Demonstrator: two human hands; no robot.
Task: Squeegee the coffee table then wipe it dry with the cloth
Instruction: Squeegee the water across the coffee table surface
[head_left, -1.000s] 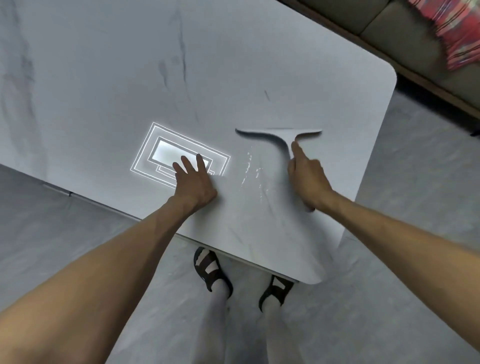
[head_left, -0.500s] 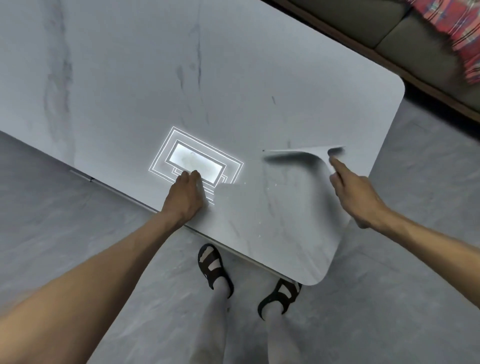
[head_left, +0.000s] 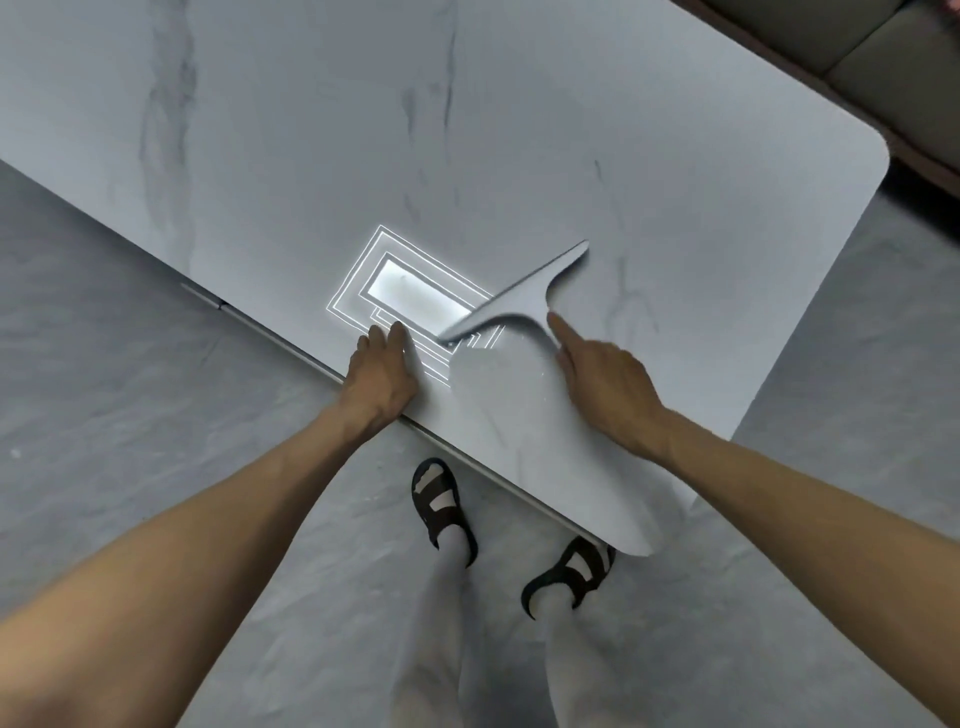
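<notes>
1. Our right index finger lies straight along the neck of the squeegee. The other fingers of the right hand curl round its handle, which the hand mostly hides.
2. The squeegee is grey and T-shaped. Its blade rests slantwise on the pale marble-look coffee table. The blade's near end overlaps a bright rectangular light reflection, and its far end points away to the right.
3. Our left hand rests on the table's near edge with the fingers laid forward on the top, holding nothing. It sits just beside the blade's near end.
4. We judge this to be a squeegee stroke. To do it well, we should press evenly through the index finger so the whole blade stays flat on the table. We should then draw it in one steady pull toward the near edge, overlapping the strip beside it.
5. The left hand lies near the blade's likely path. It may need to shift aside so that water is not pushed against it.
6. We cannot tell wet parts from dry on this surface. The cloth is not in view, so we judge that drying has not begun.
</notes>
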